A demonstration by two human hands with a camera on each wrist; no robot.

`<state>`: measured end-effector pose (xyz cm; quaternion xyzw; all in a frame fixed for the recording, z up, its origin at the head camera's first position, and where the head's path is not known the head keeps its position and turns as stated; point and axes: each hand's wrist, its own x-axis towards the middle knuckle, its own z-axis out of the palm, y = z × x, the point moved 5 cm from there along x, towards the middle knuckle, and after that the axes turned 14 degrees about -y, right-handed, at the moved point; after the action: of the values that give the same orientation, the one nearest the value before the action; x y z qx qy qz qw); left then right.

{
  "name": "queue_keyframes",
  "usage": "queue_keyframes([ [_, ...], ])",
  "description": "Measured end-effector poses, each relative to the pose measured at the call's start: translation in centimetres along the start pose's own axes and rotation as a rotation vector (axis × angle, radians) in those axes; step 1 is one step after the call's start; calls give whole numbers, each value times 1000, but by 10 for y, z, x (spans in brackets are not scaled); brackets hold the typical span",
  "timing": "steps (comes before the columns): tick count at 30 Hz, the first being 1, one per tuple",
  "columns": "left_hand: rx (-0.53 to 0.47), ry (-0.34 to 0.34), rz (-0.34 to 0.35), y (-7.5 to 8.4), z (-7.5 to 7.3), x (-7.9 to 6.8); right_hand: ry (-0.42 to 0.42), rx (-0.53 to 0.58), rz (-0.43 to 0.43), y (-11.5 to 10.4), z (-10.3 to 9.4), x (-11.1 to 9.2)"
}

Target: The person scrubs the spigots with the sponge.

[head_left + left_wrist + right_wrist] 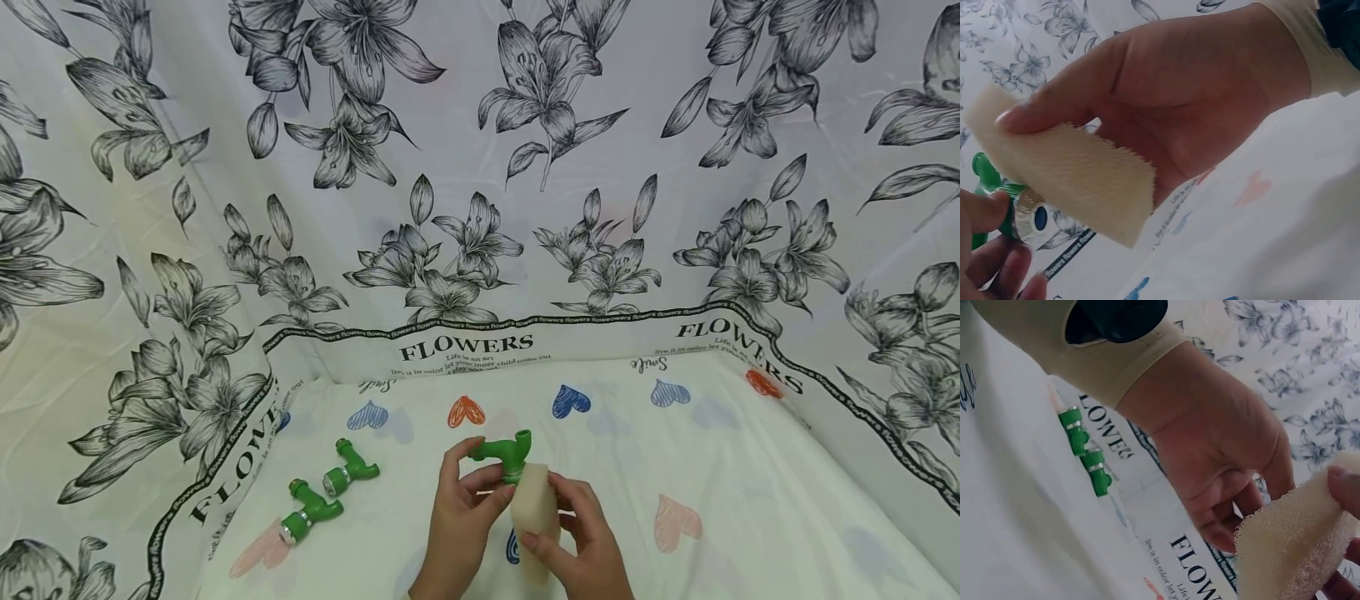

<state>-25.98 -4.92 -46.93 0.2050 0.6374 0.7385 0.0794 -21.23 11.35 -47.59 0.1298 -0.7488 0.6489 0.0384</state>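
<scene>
My left hand (459, 527) grips a green plastic tap (510, 451) with a silvery collar, its spout end pointing up. In the left wrist view the tap (985, 170) shows a dark blue round opening inside the collar. My right hand (592, 546) holds a cream-coloured sponge (536, 504), thumb on one face and fingers at the other side. The sponge is right beside the tap's lower end and overlaps it in the left wrist view. In the right wrist view the sponge (1291, 540) hides my left fingertips and the tap.
Two more green taps, one farther back (352, 468) and one nearer (309, 510), lie on the left of the white heart-print cloth (750, 467). Flower-print curtains (465, 275) stand behind and on both sides.
</scene>
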Motion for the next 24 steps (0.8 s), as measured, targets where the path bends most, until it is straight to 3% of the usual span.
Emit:
queue_keyframes([
  [3,66,-62,9,3,1,1,-12,-18,-49,-1,0,0],
  [6,26,-61,-26,2,0,3,-20,-36,-91,-3,0,-1],
  [11,-209,30,-109,-6,-2,4,-3,-39,-128,-9,-1,-2],
  [16,-400,33,-83,-8,-2,5,25,-29,-146,-16,-3,-3],
  [20,-491,-11,-60,-9,0,5,10,-74,-170,-18,0,0],
  [24,-509,-15,-66,-10,1,4,29,-180,-170,-17,3,2],
])
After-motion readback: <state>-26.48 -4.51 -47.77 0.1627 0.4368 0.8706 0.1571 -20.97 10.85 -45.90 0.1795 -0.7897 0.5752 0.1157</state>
